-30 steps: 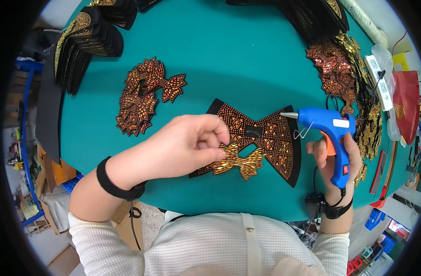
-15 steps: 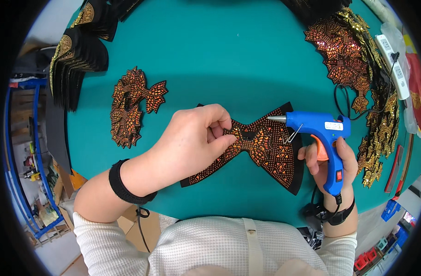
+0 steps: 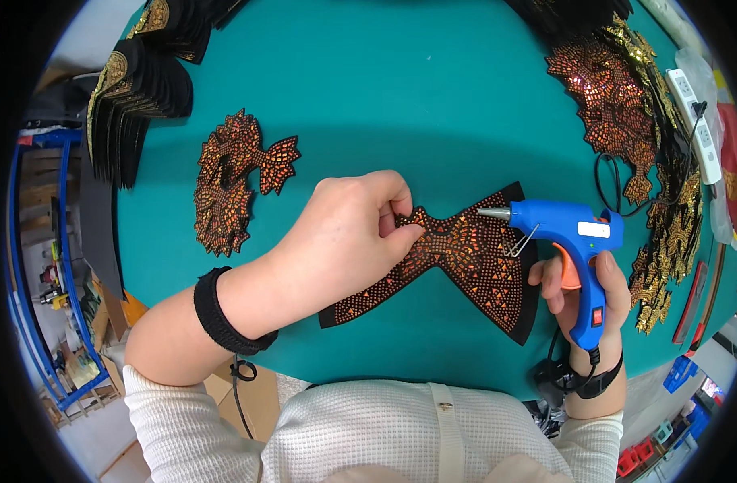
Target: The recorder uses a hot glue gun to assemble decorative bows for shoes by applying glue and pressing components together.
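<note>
A large black bow-shaped piece (image 3: 497, 282) covered in orange studs lies on the table in front of me. Over its narrow middle sits a smaller studded bow-shaped piece (image 3: 451, 243). My left hand (image 3: 344, 237) pinches the small bow's left end between thumb and fingers, and hides the large bow's left part. In my right hand (image 3: 614, 294) is a blue hot glue gun (image 3: 558, 219) with an orange trigger. Its metal nozzle points left, above the large bow's right wing. The fingers rest beside the trigger.
More studded orange pieces (image 3: 223, 185) lie at the left on the green table (image 3: 368, 97). Black gold-edged stacks (image 3: 163, 88) stand far left. At the right are orange pieces (image 3: 610, 97), gold sequined pieces (image 3: 662, 266), a cable and a white power strip (image 3: 695, 121).
The small bow now looks flatter against the large one. My left hand keeps its pinch, and the glue gun stays over the right wing. The whole view has shifted slightly.
</note>
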`<state>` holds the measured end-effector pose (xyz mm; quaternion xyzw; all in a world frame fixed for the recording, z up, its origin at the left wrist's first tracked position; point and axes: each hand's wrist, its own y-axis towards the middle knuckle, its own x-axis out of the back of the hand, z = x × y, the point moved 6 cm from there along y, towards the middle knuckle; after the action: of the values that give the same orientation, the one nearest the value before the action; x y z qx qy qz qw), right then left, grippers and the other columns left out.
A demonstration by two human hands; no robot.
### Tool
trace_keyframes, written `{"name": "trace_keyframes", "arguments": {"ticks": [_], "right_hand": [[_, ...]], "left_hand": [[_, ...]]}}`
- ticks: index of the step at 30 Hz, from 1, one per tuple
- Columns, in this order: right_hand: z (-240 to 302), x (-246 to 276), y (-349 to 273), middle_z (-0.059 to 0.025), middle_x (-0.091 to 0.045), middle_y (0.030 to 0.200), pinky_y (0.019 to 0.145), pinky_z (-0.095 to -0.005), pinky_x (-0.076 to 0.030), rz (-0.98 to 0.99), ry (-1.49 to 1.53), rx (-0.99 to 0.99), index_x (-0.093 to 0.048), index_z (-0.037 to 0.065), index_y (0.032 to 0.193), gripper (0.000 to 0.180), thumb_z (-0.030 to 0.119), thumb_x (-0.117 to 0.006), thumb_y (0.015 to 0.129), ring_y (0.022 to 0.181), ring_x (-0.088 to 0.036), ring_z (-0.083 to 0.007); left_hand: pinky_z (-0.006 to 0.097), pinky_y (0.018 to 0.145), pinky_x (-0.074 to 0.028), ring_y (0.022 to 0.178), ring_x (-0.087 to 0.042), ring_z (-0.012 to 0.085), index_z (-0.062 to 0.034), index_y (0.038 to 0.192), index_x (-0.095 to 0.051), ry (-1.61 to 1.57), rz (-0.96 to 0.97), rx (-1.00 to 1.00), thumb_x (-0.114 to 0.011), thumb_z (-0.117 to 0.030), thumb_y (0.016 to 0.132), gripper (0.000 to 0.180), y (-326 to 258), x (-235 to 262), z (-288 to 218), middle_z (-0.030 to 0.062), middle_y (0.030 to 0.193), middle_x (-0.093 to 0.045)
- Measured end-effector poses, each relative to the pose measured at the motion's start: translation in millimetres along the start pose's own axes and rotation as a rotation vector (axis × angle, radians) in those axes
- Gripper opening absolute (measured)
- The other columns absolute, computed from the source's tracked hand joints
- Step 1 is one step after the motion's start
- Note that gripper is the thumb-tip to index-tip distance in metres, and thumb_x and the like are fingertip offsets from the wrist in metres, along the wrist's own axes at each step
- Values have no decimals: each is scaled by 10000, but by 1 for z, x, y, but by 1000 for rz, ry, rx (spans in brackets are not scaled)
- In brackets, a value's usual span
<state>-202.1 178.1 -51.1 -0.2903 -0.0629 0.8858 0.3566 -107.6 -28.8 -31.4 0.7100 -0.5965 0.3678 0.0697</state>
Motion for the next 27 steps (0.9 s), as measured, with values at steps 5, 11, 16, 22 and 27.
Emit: {"name": "trace_keyframes", "arguments": {"ticks": [5, 11, 16, 22, 27], "right_hand": [[1, -1, 0, -124, -597, 635, 734, -348, -439, 41, -8, 19, -548, -51, 1033, 492, 399, -408, 894, 486, -505, -142], [-1, 1, 0, -126, -597, 650, 735, -352, -436, 87, -4, 23, -509, -57, 1095, 500, 390, -392, 905, 489, -506, -140], [-2, 3, 0, -125, -598, 653, 731, -344, -439, 75, 28, 29, -489, -67, 1128, 521, 393, -409, 896, 488, -515, -138], [-2, 1, 1, -128, -600, 653, 722, -334, -446, 43, 47, 29, -468, -75, 1157, 540, 391, -438, 886, 492, -533, -143], [-1, 0, 1, -133, -603, 657, 717, -328, -449, 40, 53, 23, -464, -75, 1162, 536, 384, -446, 886, 494, -539, -145]], "left_hand": [[207, 455, -428, 500, -539, 66, -11, 779, -548, 11, -9, -27, -701, -67, 722, 173, -1, 0, 0, 16, 554, -550], [249, 476, -446, 555, -549, 130, -16, 931, -579, 111, -181, -317, -711, -53, 690, 277, -24, 1, -12, 77, 753, -559], [290, 626, -465, 749, -499, 215, 6, 1088, -572, 500, 4, -538, -724, -160, 620, 519, -43, -26, -31, 97, 948, -518], [279, 637, -459, 759, -478, 214, 38, 1108, -558, 533, 31, -545, -716, -196, 616, 568, -44, -30, -29, 118, 958, -506], [274, 643, -460, 754, -471, 210, 44, 1106, -559, 547, 35, -539, -717, -207, 608, 579, -42, -29, -31, 115, 963, -500]]}}
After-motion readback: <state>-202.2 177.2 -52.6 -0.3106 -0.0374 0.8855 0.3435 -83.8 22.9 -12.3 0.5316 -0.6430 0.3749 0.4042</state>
